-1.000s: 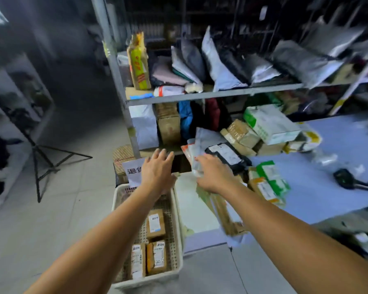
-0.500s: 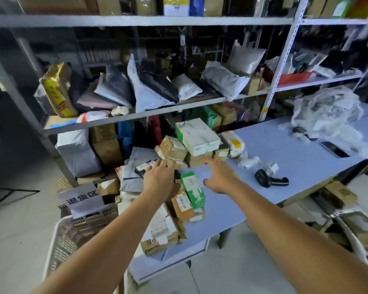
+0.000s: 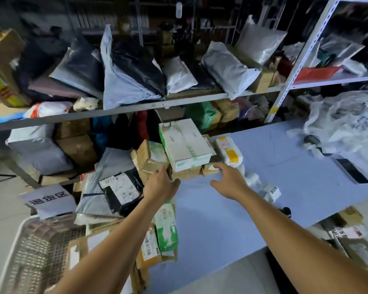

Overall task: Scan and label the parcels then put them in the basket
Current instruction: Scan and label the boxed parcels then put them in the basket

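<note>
At the near left, the white basket [image 3: 19, 251] is seen on the floor beside the bench [image 3: 274, 166]; only its rim and mesh wall are in frame, so its contents cannot be told. Just beside it, on the bench's near corner, a green-and-white parcel [image 3: 166, 228] and a brown labelled parcel [image 3: 150, 247] are partly covered by the left forearm.

Further in, the left grip [image 3: 160, 185] and the right grip [image 3: 229, 181] are held out with fingers apart and nothing clamped, one at each end of a flat brown box [image 3: 186, 174] at the bottom of a stack. Fingertips appear to meet its edges, though contact cannot be confirmed. A white box with green print [image 3: 185, 145] rests on top of it.

The step in hand is judged to be the fetching of the next parcel for scanning. The stack would need to be steadied, or the white box lifted off first, lest it slide.

The scanner is largely hidden behind the right forearm; only a dark tip [image 3: 286, 211] is made out. The shelf [image 3: 136, 107] behind is crowded with dim, blurred mailers.
</note>
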The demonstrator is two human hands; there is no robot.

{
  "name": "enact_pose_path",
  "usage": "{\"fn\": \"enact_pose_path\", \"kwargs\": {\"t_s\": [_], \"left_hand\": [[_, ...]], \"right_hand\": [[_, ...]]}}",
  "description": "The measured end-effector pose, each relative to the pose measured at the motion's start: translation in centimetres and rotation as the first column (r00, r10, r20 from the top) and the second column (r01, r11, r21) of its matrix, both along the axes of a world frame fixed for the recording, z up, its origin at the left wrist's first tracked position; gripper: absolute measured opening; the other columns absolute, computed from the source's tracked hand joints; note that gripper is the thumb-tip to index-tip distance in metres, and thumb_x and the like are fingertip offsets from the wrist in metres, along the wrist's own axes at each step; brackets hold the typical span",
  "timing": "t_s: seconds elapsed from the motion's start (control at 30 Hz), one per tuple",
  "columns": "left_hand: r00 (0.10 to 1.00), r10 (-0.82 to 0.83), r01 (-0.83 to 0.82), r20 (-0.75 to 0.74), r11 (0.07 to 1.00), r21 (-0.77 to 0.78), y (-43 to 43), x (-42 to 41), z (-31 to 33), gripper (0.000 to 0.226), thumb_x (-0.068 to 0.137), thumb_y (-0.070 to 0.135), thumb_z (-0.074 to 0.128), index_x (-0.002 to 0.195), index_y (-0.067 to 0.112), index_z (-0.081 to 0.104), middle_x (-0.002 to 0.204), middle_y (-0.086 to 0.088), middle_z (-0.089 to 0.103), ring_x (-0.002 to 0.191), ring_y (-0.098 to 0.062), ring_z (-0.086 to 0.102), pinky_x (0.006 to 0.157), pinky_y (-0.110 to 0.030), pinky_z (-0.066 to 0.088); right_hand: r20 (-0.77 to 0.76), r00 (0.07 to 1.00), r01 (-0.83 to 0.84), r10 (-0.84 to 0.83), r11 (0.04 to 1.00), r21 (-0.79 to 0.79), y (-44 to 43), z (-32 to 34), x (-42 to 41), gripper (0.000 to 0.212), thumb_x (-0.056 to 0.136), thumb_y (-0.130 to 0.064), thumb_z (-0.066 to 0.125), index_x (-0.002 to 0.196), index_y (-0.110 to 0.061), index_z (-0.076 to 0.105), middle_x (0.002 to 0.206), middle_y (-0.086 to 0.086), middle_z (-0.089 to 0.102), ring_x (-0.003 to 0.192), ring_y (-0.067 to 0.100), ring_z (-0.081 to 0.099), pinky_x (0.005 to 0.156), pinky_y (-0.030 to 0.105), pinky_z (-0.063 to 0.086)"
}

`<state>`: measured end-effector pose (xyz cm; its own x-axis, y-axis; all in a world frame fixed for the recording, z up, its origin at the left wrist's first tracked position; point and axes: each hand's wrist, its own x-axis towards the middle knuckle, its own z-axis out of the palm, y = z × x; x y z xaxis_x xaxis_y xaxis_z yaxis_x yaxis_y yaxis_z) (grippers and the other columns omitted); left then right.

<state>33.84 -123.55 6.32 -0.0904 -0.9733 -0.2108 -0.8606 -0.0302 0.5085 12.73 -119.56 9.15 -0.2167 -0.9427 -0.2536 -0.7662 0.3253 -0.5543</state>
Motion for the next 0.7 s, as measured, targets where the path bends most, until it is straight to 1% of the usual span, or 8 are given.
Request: {"fn": "enact_pose_path", "kwargs": {"t_s": [0.1, 0.17, 0.23, 0.37, 0.43, 0.53, 0.63, 0.7], "left_hand": [[0.987, 0.137, -0.131, -0.079, 0.989, 0.072, -3.3, -1.9, -1.5, 0.041, 0.093, 0.046, 0.054, 0.121, 0.016, 0.052, 0.118, -0.010, 0.061, 0.097, -0.030, 0.058, 0.075, -0.036, 0.048], [0.966, 0.233, -0.219, -0.117, 0.969, 0.117, -5.6, -3.2, -2.5, 0.051, 0.093, 0.048, 0.053, 0.132, 0.017, 0.048, 0.125, -0.011, 0.061, 0.104, -0.031, 0.060, 0.083, -0.036, 0.051], [0.940, 0.308, -0.286, -0.148, 0.946, 0.154, -7.3, -4.9, -3.0, 0.062, 0.095, 0.047, 0.052, 0.145, 0.014, 0.037, 0.134, -0.012, 0.057, 0.114, -0.031, 0.058, 0.085, -0.034, 0.047], [0.872, 0.449, -0.403, -0.196, 0.885, 0.234, -10.4, -7.9, -3.9, 0.061, 0.096, 0.047, 0.055, 0.144, 0.012, 0.039, 0.136, -0.010, 0.057, 0.119, -0.030, 0.057, 0.092, -0.035, 0.046], [0.828, 0.514, -0.451, -0.223, 0.847, 0.280, -11.7, -8.9, -4.7, 0.059, 0.094, 0.051, 0.058, 0.140, 0.017, 0.043, 0.130, -0.008, 0.060, 0.112, -0.028, 0.061, 0.085, -0.033, 0.049], [0.754, 0.589, -0.518, -0.292, 0.805, 0.288, -12.7, -10.3, -5.0, 0.045, 0.092, 0.049, 0.062, 0.123, 0.019, 0.050, 0.110, -0.002, 0.063, 0.087, -0.019, 0.062, 0.062, -0.026, 0.044], [0.754, 0.584, -0.538, -0.301, 0.812, 0.226, -12.7, -11.0, -5.1, 0.036, 0.093, 0.042, 0.064, 0.113, 0.014, 0.053, 0.091, 0.003, 0.055, 0.075, -0.011, 0.050, 0.056, -0.022, 0.035], [0.748, 0.575, -0.540, -0.331, 0.817, 0.201, -12.2, -11.2, -4.7, 0.027, 0.093, 0.038, 0.066, 0.098, 0.015, 0.053, 0.081, 0.004, 0.052, 0.066, -0.009, 0.046, 0.052, -0.020, 0.033]], "right_hand": [[0.082, 0.997, -0.002, 0.001, 1.000, 0.023, -4.8, -1.8, -2.3, 0.057, 0.088, -0.022, 0.067, 0.142, -0.023, 0.047, 0.138, 0.003, 0.053, 0.114, 0.023, 0.058, 0.074, 0.027, 0.047], [0.140, 0.990, 0.008, -0.010, 1.000, 0.016, -8.3, -3.0, -3.6, 0.055, 0.087, -0.019, 0.067, 0.139, -0.019, 0.050, 0.137, 0.002, 0.056, 0.116, 0.022, 0.058, 0.082, 0.031, 0.051], [0.193, 0.981, 0.021, -0.021, 1.000, -0.001, -11.6, -4.1, -4.6, 0.052, 0.087, -0.019, 0.067, 0.137, -0.015, 0.053, 0.132, 0.005, 0.060, 0.117, 0.024, 0.058, 0.092, 0.036, 0.051], [0.192, 0.981, -0.011, 0.010, 1.000, 0.003, -17.3, -5.6, -6.1, 0.046, 0.090, -0.027, 0.064, 0.134, -0.015, 0.055, 0.132, 0.006, 0.061, 0.117, 0.029, 0.057, 0.088, 0.031, 0.045], [0.246, 0.968, -0.056, 0.046, 0.998, 0.031, -19.3, -6.1, -6.5, 0.048, 0.092, -0.029, 0.063, 0.137, -0.013, 0.052, 0.135, 0.007, 0.059, 0.121, 0.029, 0.056, 0.094, 0.033, 0.045], [0.329, 0.938, -0.134, 0.111, 0.990, 0.048, -21.2, -7.3, -6.9, 0.049, 0.090, -0.031, 0.068, 0.135, -0.015, 0.055, 0.129, 0.003, 0.064, 0.116, 0.024, 0.061, 0.095, 0.031, 0.048], [0.369, 0.922, -0.138, 0.117, 0.990, 0.030, -21.9, -8.1, -7.5, 0.047, 0.086, -0.030, 0.074, 0.130, -0.018, 0.059, 0.122, 0.001, 0.068, 0.108, 0.020, 0.064, 0.089, 0.027, 0.050], [0.395, 0.910, -0.147, 0.127, 0.989, 0.022, -21.8, -8.2, -8.1, 0.047, 0.086, -0.028, 0.075, 0.129, -0.017, 0.059, 0.118, -0.002, 0.068, 0.106, 0.018, 0.064, 0.086, 0.026, 0.049]]}}
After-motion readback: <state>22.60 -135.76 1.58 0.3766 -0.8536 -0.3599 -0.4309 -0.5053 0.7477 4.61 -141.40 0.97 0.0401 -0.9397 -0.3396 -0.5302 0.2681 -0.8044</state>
